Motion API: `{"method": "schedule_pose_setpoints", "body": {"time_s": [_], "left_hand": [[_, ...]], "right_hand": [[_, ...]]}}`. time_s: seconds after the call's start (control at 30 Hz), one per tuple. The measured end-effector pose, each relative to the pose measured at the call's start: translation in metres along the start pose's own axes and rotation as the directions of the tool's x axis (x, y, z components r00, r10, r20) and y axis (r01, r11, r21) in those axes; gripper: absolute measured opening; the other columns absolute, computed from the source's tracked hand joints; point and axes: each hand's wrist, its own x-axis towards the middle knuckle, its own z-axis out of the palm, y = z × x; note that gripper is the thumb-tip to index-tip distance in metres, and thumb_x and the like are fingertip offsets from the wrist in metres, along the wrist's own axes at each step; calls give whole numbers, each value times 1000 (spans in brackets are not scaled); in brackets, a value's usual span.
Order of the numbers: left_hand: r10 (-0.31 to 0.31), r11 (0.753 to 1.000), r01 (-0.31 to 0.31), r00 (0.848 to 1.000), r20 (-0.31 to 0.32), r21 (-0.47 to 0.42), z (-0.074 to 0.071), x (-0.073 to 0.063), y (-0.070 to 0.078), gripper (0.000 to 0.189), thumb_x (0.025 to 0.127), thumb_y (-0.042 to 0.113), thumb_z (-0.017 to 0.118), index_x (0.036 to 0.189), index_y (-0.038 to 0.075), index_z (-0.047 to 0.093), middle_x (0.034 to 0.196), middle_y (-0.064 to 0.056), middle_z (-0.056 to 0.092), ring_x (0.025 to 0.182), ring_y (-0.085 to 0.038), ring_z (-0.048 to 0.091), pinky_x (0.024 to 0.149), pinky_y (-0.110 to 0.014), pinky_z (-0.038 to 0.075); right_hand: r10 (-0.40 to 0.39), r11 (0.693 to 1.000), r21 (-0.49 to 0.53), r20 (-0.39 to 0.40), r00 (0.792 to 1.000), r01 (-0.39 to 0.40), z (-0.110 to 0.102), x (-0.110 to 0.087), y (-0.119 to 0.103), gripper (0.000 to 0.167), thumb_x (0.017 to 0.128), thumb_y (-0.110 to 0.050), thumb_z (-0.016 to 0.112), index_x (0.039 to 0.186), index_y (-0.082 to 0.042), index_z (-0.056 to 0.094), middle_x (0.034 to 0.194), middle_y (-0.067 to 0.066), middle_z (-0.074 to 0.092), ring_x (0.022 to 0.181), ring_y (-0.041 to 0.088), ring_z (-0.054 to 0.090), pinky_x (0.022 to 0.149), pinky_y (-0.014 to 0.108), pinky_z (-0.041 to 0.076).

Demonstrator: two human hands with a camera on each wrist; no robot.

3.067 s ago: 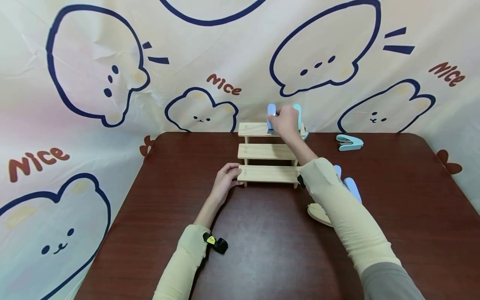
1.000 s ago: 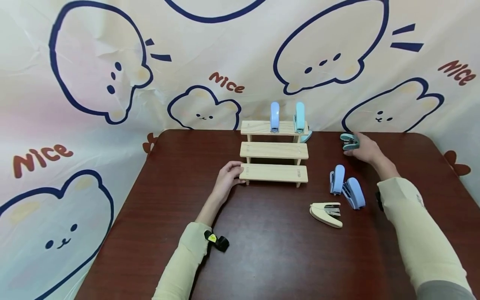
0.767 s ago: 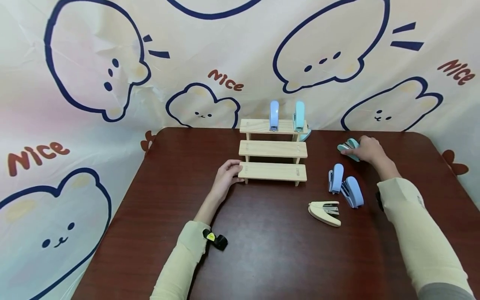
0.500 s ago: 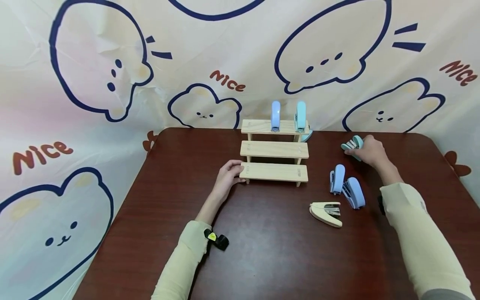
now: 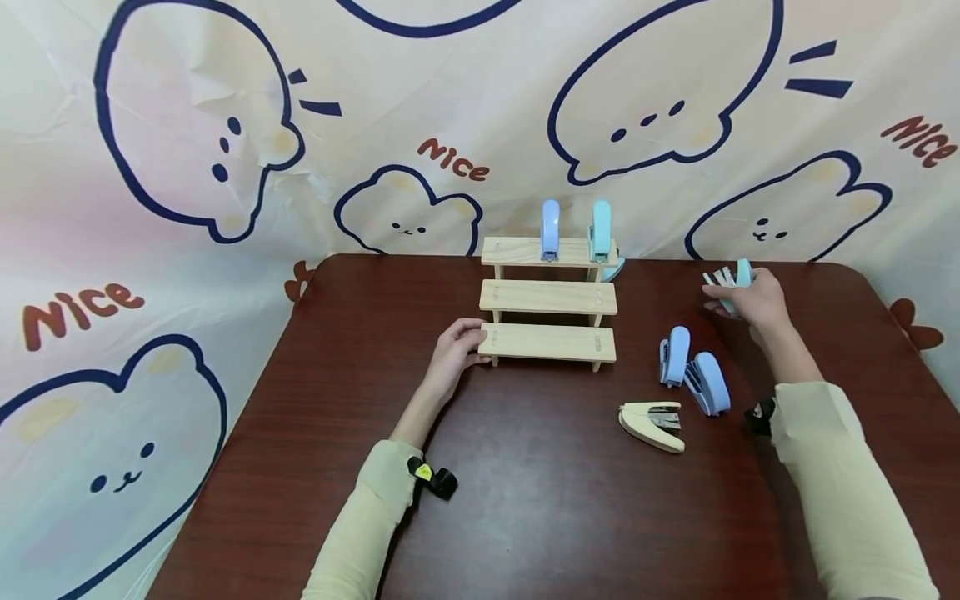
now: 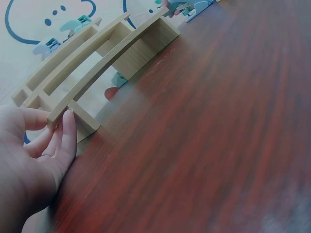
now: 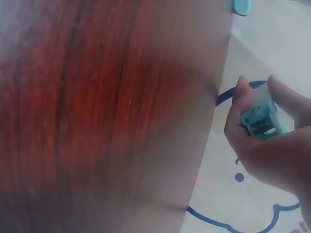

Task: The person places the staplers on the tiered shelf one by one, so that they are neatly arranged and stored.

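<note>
My left hand [image 5: 452,354] pinches the left end of the lowest step of a three-tier wooden display rack [image 5: 547,342]; in the left wrist view thumb and fingers close round the board's end [image 6: 58,114]. On the far right, my right hand [image 5: 761,302] grips a teal stapler [image 5: 731,283], its jaws spread and pointing left. The right wrist view shows that stapler [image 7: 262,119] between thumb and fingers, above the table. On the rack's top tier stand a blue stapler [image 5: 550,231] and a teal stapler [image 5: 600,232], both upright.
Two blue staplers [image 5: 675,357] [image 5: 707,383] lie close together right of the rack. A cream stapler [image 5: 651,425] lies nearer, on its side. Part of another teal stapler [image 5: 612,269] shows behind the rack. A printed cloth [image 5: 405,83] hangs behind the table [image 5: 525,500].
My right hand left the blue stapler on the top tier, reached right, took hold of the teal stapler, and has now lifted and turned it. The left hand stayed on the rack.
</note>
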Motion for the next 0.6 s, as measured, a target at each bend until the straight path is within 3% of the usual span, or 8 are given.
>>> {"method": "schedule_pose_setpoints", "body": {"time_s": [0.07,0.13,0.2,0.27,0.33,0.37,0.47,0.6], "left_hand": [[-6,1000,6,1000,1,2,0,0,1,29,101,4,60,128,-7,58,100,-8,63,82,-15,65,67,-25,60],[-10,1000,10,1000,3,2,0,0,1,30,101,3,60,129,-7,58,101,-8,63,82,-15,65,68,-25,60],[-11,1000,11,1000,1,5,0,0,2,29,101,3,60,128,-7,58,101,-8,63,83,-15,65,68,-25,60],[-9,1000,9,1000,-1,6,1,-1,2,29,101,3,60,128,-7,58,101,-8,63,83,-15,65,68,-25,60],[-7,1000,7,1000,-3,9,1,-1,2,29,101,3,60,128,-7,58,101,-8,63,84,-14,64,68,-25,60],[-7,1000,7,1000,-4,11,1,-1,2,28,101,3,60,128,-7,58,101,-8,63,84,-14,64,68,-25,60],[-6,1000,6,1000,-1,16,0,-2,2,28,102,4,60,128,-6,58,101,-7,63,85,-14,64,69,-25,60],[-4,1000,4,1000,-2,16,0,-2,2,27,102,4,60,127,-6,58,100,-6,62,85,-14,64,69,-25,60]], "right_hand": [[41,996,82,15,999,-42,-2,-3,-1,55,102,-20,67,141,4,35,120,15,52,74,5,72,76,26,63],[84,964,249,49,995,-94,-4,-6,-4,63,106,-22,61,154,0,27,123,12,49,75,6,72,76,25,62],[113,880,453,101,988,-147,-7,-12,-8,72,109,-28,53,165,-8,13,141,15,39,79,8,72,77,24,61],[120,747,639,145,982,-185,-10,-18,-12,73,109,-38,48,168,-18,8,155,11,30,82,13,73,76,24,60],[105,644,737,178,978,-203,-11,-23,-14,74,109,-44,44,168,-25,5,167,3,17,87,17,72,77,25,59],[95,616,760,186,978,-204,-11,-24,-15,73,109,-45,43,168,-27,5,170,0,11,91,17,71,79,26,59],[96,595,777,186,978,-206,-11,-27,-16,71,108,-41,47,167,-27,11,170,-3,10,105,16,64,82,27,59],[122,609,756,209,970,-239,-12,-27,-18,66,105,-37,57,161,-23,24,169,-6,12,128,13,43,82,27,57]]}}
